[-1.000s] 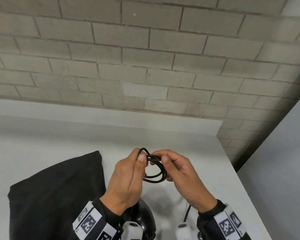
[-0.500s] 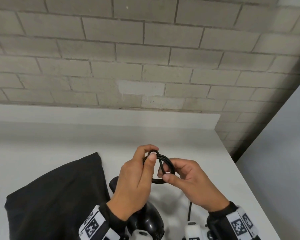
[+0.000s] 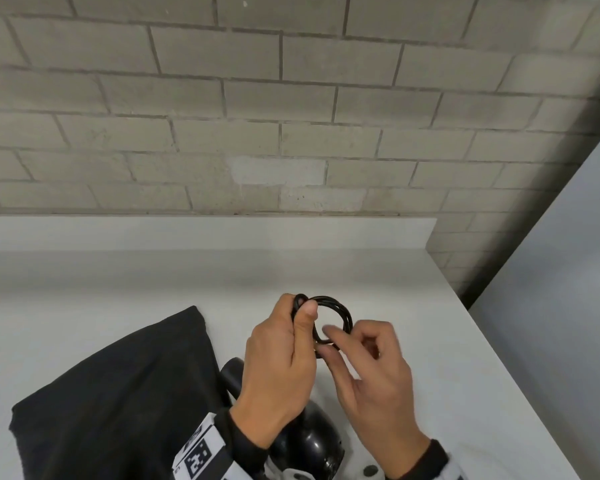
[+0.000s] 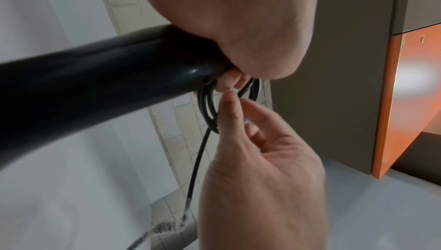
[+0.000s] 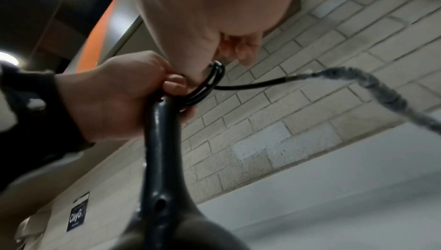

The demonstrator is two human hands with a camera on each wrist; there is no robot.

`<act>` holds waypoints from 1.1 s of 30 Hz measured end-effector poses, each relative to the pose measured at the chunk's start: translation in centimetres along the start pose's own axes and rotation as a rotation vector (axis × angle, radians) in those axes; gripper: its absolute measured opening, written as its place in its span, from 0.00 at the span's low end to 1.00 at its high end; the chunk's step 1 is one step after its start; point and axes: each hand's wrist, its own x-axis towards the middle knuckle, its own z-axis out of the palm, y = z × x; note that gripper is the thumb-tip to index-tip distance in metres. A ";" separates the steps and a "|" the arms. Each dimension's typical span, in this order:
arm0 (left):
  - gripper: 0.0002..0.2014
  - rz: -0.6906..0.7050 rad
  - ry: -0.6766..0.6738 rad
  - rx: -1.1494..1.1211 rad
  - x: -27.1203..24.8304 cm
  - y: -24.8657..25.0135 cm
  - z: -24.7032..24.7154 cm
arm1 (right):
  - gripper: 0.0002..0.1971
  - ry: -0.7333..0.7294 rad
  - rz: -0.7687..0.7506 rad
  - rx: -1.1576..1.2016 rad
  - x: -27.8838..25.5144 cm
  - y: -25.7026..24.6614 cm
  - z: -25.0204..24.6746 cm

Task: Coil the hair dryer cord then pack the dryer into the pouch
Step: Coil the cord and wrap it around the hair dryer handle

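Note:
My left hand (image 3: 284,344) pinches the top of the black cord coil (image 3: 342,311) between thumb and fingers, above the white table (image 3: 395,278). My right hand (image 3: 368,368) is blurred; its thumb and forefinger pinch the coil's lower side. The left wrist view shows the coil (image 4: 207,107) held against the end of the black hair dryer handle (image 4: 95,84), with one loose strand hanging down. The dryer's body (image 3: 309,441) shows below my wrists. The black pouch (image 3: 118,393) lies flat on the table to the left.
A grey brick wall (image 3: 291,116) rises behind the table's low white upstand (image 3: 187,233). The table's right edge (image 3: 499,344) drops off to a grey floor. In the right wrist view the cord's free length (image 5: 372,84) swings blurred to the right.
My right hand has come from the coil's top round to its lower side. My left hand has kept its hold on the coil. The dryer body has come further into view.

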 end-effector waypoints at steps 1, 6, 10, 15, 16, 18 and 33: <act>0.19 0.004 0.007 0.019 0.0 -0.1 0.0 | 0.14 -0.043 0.030 -0.023 -0.2 -0.1 0.2; 0.20 0.018 0.045 0.054 0.0 -0.1 0.0 | 0.11 -0.169 0.325 0.217 0.3 -2.0 -0.9; 0.18 0.011 0.059 0.066 0.0 0.0 0.3 | 0.15 -0.301 0.576 0.575 1.5 -3.2 -3.5; 0.12 0.048 0.060 0.089 0.3 0.2 0.5 | 0.14 -0.483 0.596 0.664 1.1 -3.6 -5.2; 0.13 0.043 0.068 0.079 0.3 0.1 0.6 | 0.13 -0.474 0.591 0.634 0.8 -3.7 -5.5; 0.18 0.034 0.079 0.074 0.3 0.1 0.6 | 0.14 -0.433 0.599 0.589 0.2 -3.6 -6.2; 0.23 0.037 0.039 0.022 -0.2 0.3 -0.4 | 0.17 -0.371 0.550 0.968 -3.3 -1.8 -5.9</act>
